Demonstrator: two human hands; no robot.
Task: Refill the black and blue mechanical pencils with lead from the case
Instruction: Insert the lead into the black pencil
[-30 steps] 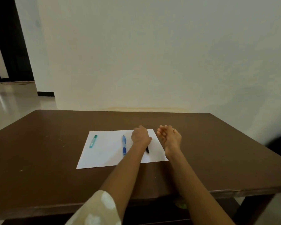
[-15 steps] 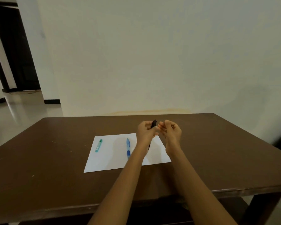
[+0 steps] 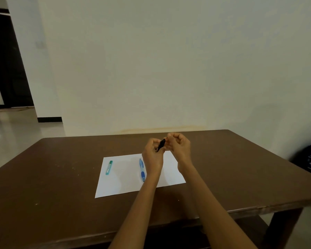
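Lifted off the white paper sheet [image 3: 126,178] since 1 s ago: slim black mechanical pencil [image 3: 161,144], gripped in left hand [image 3: 152,155], right hand [image 3: 179,146] pinching its top end. Probably uncapping. Blue plastic pencil [image 3: 142,169] and teal lead case [image 3: 109,167] untouched on paper.

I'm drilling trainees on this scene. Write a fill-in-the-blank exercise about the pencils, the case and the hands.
1. Both hands hold the ___ pencil above the table.
2. The blue pencil lies on the white ___.
3. The teal lead case lies to the ___ of the blue pencil.

Missing words: black; paper; left
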